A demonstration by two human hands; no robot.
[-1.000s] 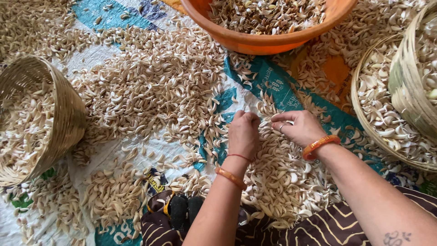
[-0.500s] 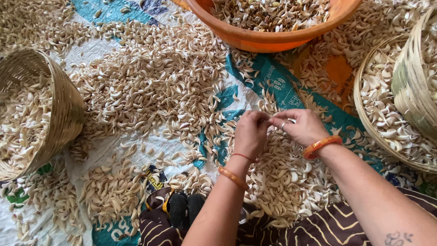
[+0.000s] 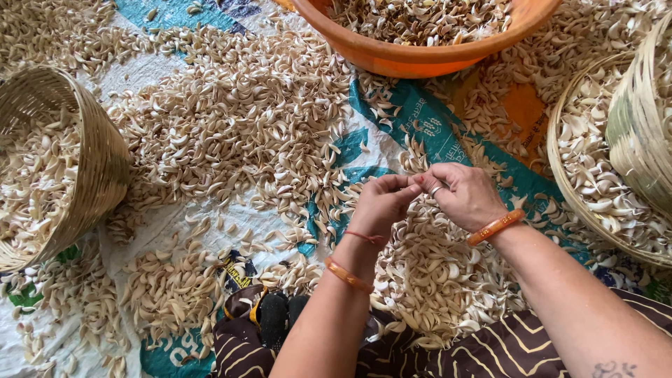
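My left hand (image 3: 381, 203) and my right hand (image 3: 465, 196) meet fingertip to fingertip above a thick spread of pale garlic cloves (image 3: 427, 273). Both pinch one small clove between thumbs and fingers, and it is almost wholly hidden by the fingertips. Each wrist wears an orange bangle, and the right hand has a ring. More cloves (image 3: 238, 133) cover the sheet to the upper left of the hands.
An orange plastic tub (image 3: 420, 59) of cloves and skins stands at the top. A tilted woven basket (image 3: 105, 161) lies at left. A shallow basket (image 3: 560, 175) and a taller one (image 3: 637, 140) sit at right. Everything rests on a white and teal woven sheet (image 3: 427, 133). Brown patterned cloth (image 3: 504, 350) covers my lap.
The hands have drawn together until the fingertips touch, and the left hand has turned so its fingers face the right hand. The view has shifted slightly.
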